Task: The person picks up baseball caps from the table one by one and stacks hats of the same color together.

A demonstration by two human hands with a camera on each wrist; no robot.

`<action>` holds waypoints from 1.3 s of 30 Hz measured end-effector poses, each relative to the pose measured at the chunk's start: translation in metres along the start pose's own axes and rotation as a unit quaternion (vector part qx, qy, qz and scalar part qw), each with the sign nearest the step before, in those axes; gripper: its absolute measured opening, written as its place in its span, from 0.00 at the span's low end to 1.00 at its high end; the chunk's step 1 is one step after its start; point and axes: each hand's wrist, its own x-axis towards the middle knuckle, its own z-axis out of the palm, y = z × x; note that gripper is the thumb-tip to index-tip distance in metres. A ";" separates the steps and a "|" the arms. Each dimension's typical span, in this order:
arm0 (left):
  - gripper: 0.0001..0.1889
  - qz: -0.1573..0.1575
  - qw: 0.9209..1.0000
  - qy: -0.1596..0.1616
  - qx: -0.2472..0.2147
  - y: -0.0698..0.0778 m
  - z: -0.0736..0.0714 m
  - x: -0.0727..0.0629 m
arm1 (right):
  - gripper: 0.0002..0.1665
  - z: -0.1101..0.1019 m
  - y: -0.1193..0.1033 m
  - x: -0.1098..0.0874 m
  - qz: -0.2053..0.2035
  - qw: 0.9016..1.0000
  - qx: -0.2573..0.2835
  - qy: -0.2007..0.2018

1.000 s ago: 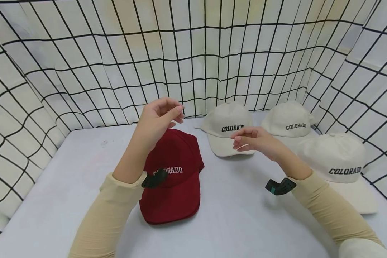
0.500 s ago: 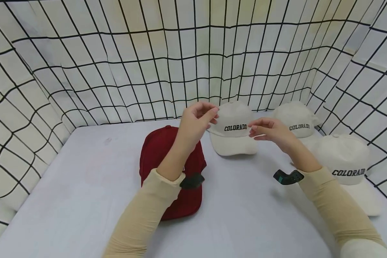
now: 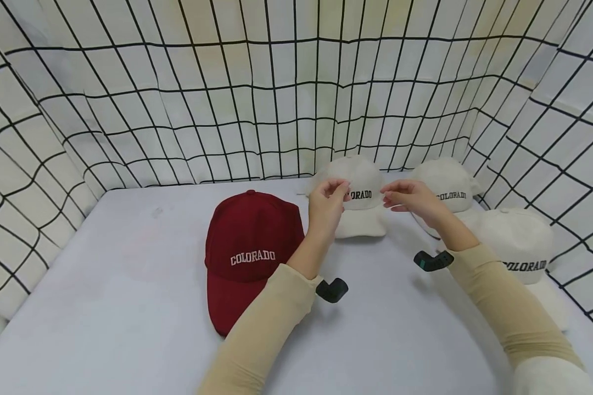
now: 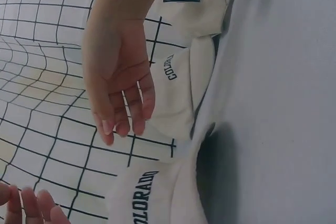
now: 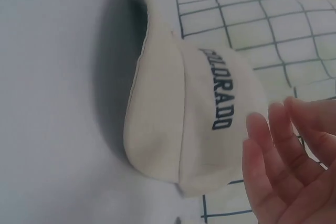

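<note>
My left hand [image 3: 326, 211] is raised above the table, overlapping a cream baseball cap [image 3: 362, 223] lettered COLORADO at the back. My right hand [image 3: 412, 198] hovers just to the right of that cap's crown, between it and a second cream cap [image 3: 445, 178]. Both hands have loosely bent fingers and hold nothing. In the right wrist view the right fingers [image 5: 283, 166] stand beside the cream cap [image 5: 157, 114], and its brim faces the table. A dark red baseball cap [image 3: 242, 236] with white COLORADO letters lies left of centre, partly behind my left forearm.
A third cream cap [image 3: 519, 233] sits at the right, partly behind my right sleeve [image 3: 504, 302]. Black wire grid [image 3: 257, 109] backed by white cloth walls the table at the back and sides. White cloth covers the table [image 3: 104, 285].
My left hand has moved right from over the red cap to in front of the back cream cap, uncovering the red cap's lettering. My right hand has shifted slightly up and right.
</note>
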 end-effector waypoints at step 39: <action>0.19 -0.089 0.946 0.248 -0.191 -0.076 0.005 0.028 | 0.32 0.006 0.054 0.034 0.179 0.983 0.024 -0.013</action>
